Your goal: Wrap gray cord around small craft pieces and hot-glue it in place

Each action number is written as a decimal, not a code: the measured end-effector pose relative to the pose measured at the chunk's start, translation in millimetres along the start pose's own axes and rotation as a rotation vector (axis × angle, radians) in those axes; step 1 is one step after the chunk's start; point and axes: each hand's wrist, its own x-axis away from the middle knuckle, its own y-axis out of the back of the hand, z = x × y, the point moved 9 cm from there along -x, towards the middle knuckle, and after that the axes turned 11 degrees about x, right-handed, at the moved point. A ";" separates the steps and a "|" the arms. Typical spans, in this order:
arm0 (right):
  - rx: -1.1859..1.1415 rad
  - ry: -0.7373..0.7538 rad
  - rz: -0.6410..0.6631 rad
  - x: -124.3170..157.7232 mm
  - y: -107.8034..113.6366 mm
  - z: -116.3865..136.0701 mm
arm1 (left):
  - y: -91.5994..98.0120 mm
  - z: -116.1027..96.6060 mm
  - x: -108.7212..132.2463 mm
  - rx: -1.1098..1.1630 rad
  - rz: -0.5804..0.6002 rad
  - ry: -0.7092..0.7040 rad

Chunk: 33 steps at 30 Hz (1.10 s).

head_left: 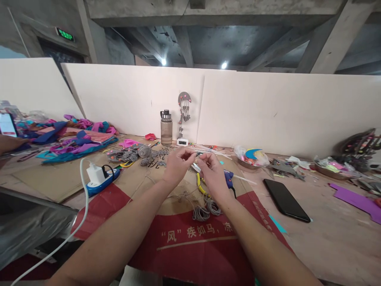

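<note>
My left hand (181, 165) and my right hand (210, 171) are raised close together over a cardboard sheet (190, 258) with red printing. Each has thumb and forefinger pinched; whatever they hold is too small to make out. Below them lie coils of grey cord (201, 213), with loose strands trailing to the left. A yellow-handled tool (201, 185) is partly hidden by my right hand. Just right of that hand rests a blue glue gun (229, 179) with a pale glue stick in its back. Grey felt pieces and cord balls (145, 151) are heaped left of my left hand.
A water bottle (166, 133) and small digital clock (182, 142) stand by the white partition, where a grey crescent ornament (185, 97) hangs. A blue power strip (102, 182) sits left, a black phone (286, 200) right. Another person's hand (10, 143) is beside a lit phone, far left.
</note>
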 end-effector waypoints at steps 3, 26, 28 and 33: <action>0.027 0.017 -0.019 0.1 4.2 1.8 | -6.1 20.8 3.0 0.182 0.004 0.189; 0.140 -0.051 -0.133 -5.7 18.6 -11.1 | -15.3 38.2 3.8 0.164 0.087 0.265; 0.123 -0.040 -0.134 -6.1 18.5 -11.4 | -16.2 38.3 2.8 0.154 0.108 0.247; 0.118 -0.059 -0.082 -7.3 15.0 -13.6 | -20.4 38.4 3.2 0.196 0.143 0.245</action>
